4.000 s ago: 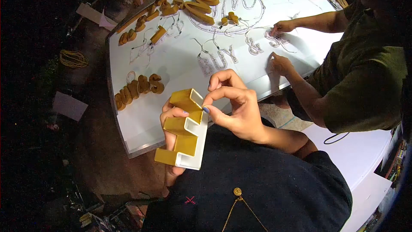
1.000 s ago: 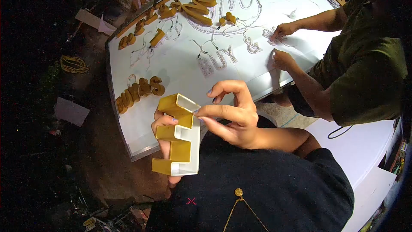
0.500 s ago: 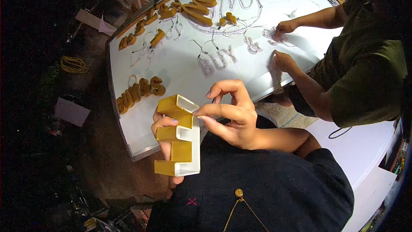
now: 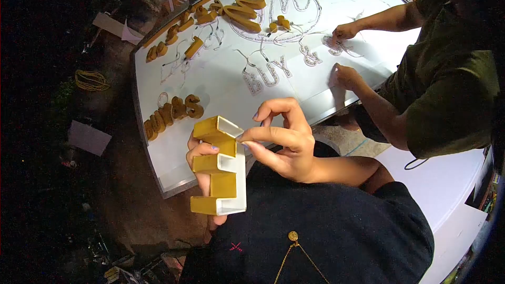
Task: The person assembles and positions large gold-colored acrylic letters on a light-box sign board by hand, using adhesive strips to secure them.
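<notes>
One gold, E-shaped letter shell [image 4: 223,185] is raised before your dark shirt [image 4: 326,226], beside the near edge of the white table [image 4: 226,102]. Your left hand [image 4: 202,181] grips its gold outer walls from behind, a fingertip in one notch, presumably to steady it while leaving the white open side facing your eyes. Your right hand [image 4: 286,139] has thumb and forefinger together at the rim near the upper arm, the other fingers lifted, probably to clear your view; I cannot tell whether they pinch anything. Light-strip letters [image 4: 267,74] lie spaced across the table, perhaps so they read as words, near a co-worker's hand [image 4: 345,31].
</notes>
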The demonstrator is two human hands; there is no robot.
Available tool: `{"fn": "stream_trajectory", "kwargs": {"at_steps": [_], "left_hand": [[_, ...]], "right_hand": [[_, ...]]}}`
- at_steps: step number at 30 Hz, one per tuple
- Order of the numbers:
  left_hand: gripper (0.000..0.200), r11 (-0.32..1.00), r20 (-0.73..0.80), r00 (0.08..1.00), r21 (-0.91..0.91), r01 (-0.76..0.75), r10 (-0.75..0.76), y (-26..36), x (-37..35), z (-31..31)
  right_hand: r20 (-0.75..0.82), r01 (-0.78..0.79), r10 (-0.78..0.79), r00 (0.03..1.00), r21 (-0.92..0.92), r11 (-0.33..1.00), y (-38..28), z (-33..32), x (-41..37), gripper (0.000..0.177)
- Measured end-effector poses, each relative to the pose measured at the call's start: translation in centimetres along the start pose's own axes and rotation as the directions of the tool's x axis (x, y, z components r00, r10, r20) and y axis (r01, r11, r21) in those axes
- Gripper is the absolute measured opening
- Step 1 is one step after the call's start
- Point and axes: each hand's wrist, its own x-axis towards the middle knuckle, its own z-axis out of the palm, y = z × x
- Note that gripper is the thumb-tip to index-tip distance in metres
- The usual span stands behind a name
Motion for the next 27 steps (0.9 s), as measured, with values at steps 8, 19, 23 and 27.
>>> {"fn": "stream_trajectory", "kwargs": {"at_steps": [8,19,23,27], "left_hand": [[0.105,0.999,-0.069,0.997,0.024,0.041,-0.039,0.3,-0.5,-0.3],[0.105,1.000,-0.069,0.998,-0.016,-0.009,0.008,-0.2,-0.3,0.0],[0.106,0.999,-0.052,0.998,-0.012,-0.046,0.045,-0.5,-0.4,-0.5],[0.106,0.999,-0.045,0.999,0.029,-0.024,0.025,-0.5,-0.6,-0.7]], "right_hand": [[0.007,-0.007,0.007,1.000,-0.005,1.000,0.0,0.0,-0.2,0.016],[0.005,-0.014,0.014,1.000,-0.001,1.000,0.1,0.0,-0.4,0.016],[0.011,-0.018,0.018,1.000,0.006,1.000,0.2,0.0,-0.4,0.016],[0.018,-0.021,0.021,1.000,0.013,1.000,0.1,0.0,-0.4,0.015]]}}
